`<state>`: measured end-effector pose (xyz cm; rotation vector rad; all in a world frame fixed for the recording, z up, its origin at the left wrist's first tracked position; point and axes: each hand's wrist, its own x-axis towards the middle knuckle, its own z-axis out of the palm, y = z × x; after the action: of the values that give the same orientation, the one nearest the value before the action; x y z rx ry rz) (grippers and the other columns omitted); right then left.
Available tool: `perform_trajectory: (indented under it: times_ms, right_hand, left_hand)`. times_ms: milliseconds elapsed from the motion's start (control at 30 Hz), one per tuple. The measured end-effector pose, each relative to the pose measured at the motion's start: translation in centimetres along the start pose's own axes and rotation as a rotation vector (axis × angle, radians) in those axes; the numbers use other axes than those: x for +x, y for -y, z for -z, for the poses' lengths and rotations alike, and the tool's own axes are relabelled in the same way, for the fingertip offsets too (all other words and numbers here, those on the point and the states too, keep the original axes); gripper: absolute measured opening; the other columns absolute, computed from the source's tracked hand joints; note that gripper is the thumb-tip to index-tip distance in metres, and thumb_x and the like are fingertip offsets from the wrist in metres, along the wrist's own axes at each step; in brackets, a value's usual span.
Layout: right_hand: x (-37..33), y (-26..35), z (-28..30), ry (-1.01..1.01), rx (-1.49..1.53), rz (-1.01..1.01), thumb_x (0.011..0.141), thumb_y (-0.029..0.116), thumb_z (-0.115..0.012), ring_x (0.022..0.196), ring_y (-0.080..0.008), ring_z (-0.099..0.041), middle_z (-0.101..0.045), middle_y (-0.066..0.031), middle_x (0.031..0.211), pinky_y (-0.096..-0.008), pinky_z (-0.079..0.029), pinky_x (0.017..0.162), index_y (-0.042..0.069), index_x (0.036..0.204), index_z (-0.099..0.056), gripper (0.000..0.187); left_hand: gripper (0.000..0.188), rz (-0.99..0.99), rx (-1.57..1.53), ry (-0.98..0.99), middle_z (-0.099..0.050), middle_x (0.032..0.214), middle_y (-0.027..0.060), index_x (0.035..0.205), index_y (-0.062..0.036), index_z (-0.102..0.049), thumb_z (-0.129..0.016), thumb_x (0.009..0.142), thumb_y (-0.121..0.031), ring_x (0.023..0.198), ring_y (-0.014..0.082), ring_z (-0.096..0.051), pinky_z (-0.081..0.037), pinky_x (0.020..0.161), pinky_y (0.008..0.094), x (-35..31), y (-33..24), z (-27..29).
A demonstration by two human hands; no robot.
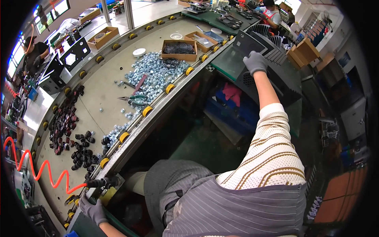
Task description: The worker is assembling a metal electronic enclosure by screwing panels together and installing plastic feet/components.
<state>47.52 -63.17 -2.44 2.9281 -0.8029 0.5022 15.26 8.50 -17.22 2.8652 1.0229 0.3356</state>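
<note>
I have the right hand point(256, 63) closed on a dark metal panel point(244, 43), upper right, apparently to steady it. The left hand point(94, 211), lower left, rests loosely open at the table's point(112, 108) edge, seemingly for support.

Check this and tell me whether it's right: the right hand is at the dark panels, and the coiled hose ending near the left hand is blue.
Not quite: the coiled hose is orange-red, not blue, as the head view shows. The rest stands: the right hand is at the dark panels, and the hose ends near the left hand.
</note>
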Motion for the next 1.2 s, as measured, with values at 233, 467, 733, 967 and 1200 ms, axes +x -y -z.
perform_trajectory:
  times_ms: [233, 467, 733, 967, 1200]
  right_hand:
    - [5.1, -4.6, -4.6, 0.174, 0.360, -0.293, 0.065, 0.034, -0.069, 0.109, -0.0321, -0.056, -0.056, -0.0271, 0.117, -0.0374, -0.045, 0.092, -0.004, 0.108, -0.059, 0.059]
    - [3.8, -7.6, -8.5, 0.566, 1.134, -0.376, 0.071, 0.030, -0.064, 0.070, -0.0205, -0.058, -0.063, -0.0090, 0.079, -0.0302, -0.048, 0.068, 0.006, 0.086, -0.064, 0.028]
    - [-7.7, 4.9, -4.0, 0.905, 1.988, -0.094, 0.079, 0.023, -0.058, 0.088, -0.0234, -0.062, -0.064, -0.0115, 0.098, -0.0343, -0.051, 0.082, 0.000, 0.106, -0.059, 0.036]
    - [-18.0, 15.4, -1.3, 2.031, 2.193, 0.463, 0.084, 0.034, -0.056, 0.128, -0.0290, -0.038, -0.037, -0.0155, 0.140, -0.0423, -0.023, 0.111, 0.001, 0.133, -0.040, 0.061]
    - [-35.2, 26.5, 1.8, 2.584, 1.623, 1.028, 0.063, 0.023, -0.060, 0.104, -0.0275, -0.057, -0.058, -0.0184, 0.111, -0.0311, -0.043, 0.094, -0.008, 0.118, -0.050, 0.064]
  left_hand:
    - [0.069, -0.022, 0.007, -0.008, -0.048, 0.125, 0.0117, 0.122, -0.0143, -0.049, -0.073, 0.057, -0.019, 0.124, 0.0316, -0.038, -0.027, 0.107, 0.0413, 0.0, -0.5, 0.3]
    - [0.069, -0.061, 0.042, 0.005, -0.047, 0.125, 0.0121, 0.122, -0.0143, -0.049, -0.073, 0.058, -0.028, 0.123, 0.0311, -0.038, -0.028, 0.106, 0.0420, -0.9, -1.4, 1.1]
    - [0.065, -0.112, -0.005, -0.018, -0.052, 0.120, 0.0129, 0.115, -0.0119, -0.053, -0.073, 0.058, -0.036, 0.118, 0.0323, -0.044, -0.032, 0.103, 0.0439, 0.9, -1.3, -1.2]
    - [0.079, -0.120, 0.003, -0.039, -0.040, 0.138, 0.0155, 0.134, -0.0114, -0.042, -0.069, 0.066, -0.041, 0.133, 0.0308, -0.030, -0.018, 0.110, 0.0440, -3.5, 0.1, 0.5]
    - [0.075, -0.041, -2.011, 0.150, -0.041, 0.138, 0.0131, 0.136, 0.0007, -0.036, -0.058, 0.083, -0.048, 0.126, 0.0226, -0.041, -0.034, 0.104, 0.0353, -13.1, -5.2, 10.8]
